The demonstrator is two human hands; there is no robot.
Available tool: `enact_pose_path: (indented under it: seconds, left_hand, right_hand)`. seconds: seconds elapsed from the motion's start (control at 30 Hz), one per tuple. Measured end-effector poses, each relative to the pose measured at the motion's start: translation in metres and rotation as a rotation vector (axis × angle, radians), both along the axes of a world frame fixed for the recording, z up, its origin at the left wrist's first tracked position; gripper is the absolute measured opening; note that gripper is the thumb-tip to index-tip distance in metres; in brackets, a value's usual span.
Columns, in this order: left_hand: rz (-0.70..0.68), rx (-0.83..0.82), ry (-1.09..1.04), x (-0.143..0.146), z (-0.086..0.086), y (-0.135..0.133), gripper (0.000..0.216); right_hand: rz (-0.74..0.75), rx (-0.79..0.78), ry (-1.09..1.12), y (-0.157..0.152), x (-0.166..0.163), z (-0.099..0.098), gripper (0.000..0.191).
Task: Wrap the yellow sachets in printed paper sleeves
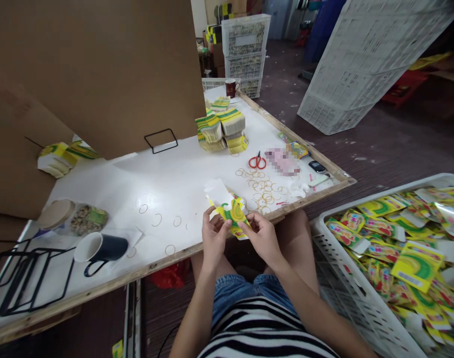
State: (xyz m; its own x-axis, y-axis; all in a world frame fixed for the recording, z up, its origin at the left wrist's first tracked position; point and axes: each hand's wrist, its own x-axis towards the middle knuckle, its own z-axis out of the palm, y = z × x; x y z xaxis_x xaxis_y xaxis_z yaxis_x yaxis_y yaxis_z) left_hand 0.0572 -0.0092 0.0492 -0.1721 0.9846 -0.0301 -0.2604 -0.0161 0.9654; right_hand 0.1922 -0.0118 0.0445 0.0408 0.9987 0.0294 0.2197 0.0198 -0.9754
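Note:
Both hands hold small yellow-and-green printed packets just above the table's front edge. My left hand grips them from the left, thumb on the printed face. From the right, my right hand pinches the lower right edge between thumb and fingers. White flaps stick out at the upper left of the packets; how many packets there are I cannot tell. Just to the right of them, loose rubber bands are spread over the white tabletop. Red-handled scissors lie behind those bands.
A white crate full of similar packets stands at my right. Bundled packets are stacked at the table's back. At left are a dark mug, a jar lying on its side and a black wire rack. A large cardboard sheet rises behind.

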Motion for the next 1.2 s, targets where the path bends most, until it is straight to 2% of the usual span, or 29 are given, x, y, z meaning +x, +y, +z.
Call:
enact_pose_path:
  seconds: [0.1, 0.2, 0.27, 0.37, 0.5, 0.57, 0.67, 0.7, 0.8, 0.9, 1.0, 1.1, 1.2]
  left_hand:
    - [-0.030, 0.020, 0.013, 0.000, 0.006, -0.005, 0.063]
    - [-0.134, 0.030, 0.046, -0.002, 0.012, -0.009, 0.063]
    - [-0.208, 0.030, 0.050, -0.006, 0.016, -0.011, 0.061]
    - [-0.316, 0.011, 0.013, -0.012, 0.019, -0.013, 0.053]
    - [-0.394, -0.037, -0.032, -0.015, 0.018, -0.014, 0.044]
    - [-0.401, -0.046, -0.052, -0.015, 0.017, -0.015, 0.050]
    - [-0.403, -0.056, -0.080, -0.013, 0.016, -0.014, 0.076]
    - [-0.412, -0.061, -0.077, -0.013, 0.016, -0.013, 0.079]
    - [-0.419, -0.059, -0.014, -0.013, 0.017, -0.013, 0.060]
    - [-0.331, -0.045, 0.090, -0.012, 0.016, -0.013, 0.047]
    - [-0.264, -0.037, 0.162, -0.010, 0.013, -0.014, 0.044]
    - [-0.289, -0.034, 0.182, -0.008, 0.011, -0.015, 0.045]
    - [-0.356, -0.050, 0.168, -0.006, 0.013, -0.016, 0.048]
  right_hand:
    - [0.035, 0.075, -0.064, 0.003, 0.004, 0.005, 0.020]
    - [0.147, 0.129, 0.027, 0.009, 0.011, 0.015, 0.039]
    - [0.246, 0.129, 0.095, 0.014, 0.016, 0.021, 0.041]
    - [0.348, 0.099, 0.146, 0.019, 0.023, 0.027, 0.032]
    - [0.391, 0.094, 0.096, 0.022, 0.028, 0.032, 0.015]
    - [0.372, 0.117, 0.076, 0.022, 0.028, 0.032, 0.015]
    - [0.291, 0.153, 0.109, 0.022, 0.025, 0.029, 0.014]
    - [0.263, 0.161, 0.135, 0.022, 0.024, 0.028, 0.015]
    - [0.220, 0.204, 0.163, 0.022, 0.025, 0.028, 0.027]
    - [0.212, 0.271, 0.083, 0.023, 0.030, 0.030, 0.027]
    - [0.258, 0.150, 0.019, 0.021, 0.034, 0.031, 0.025]
    - [0.364, 0.002, -0.010, 0.019, 0.032, 0.031, 0.036]
    - [0.330, 0.011, -0.155, 0.019, 0.027, 0.032, 0.036]
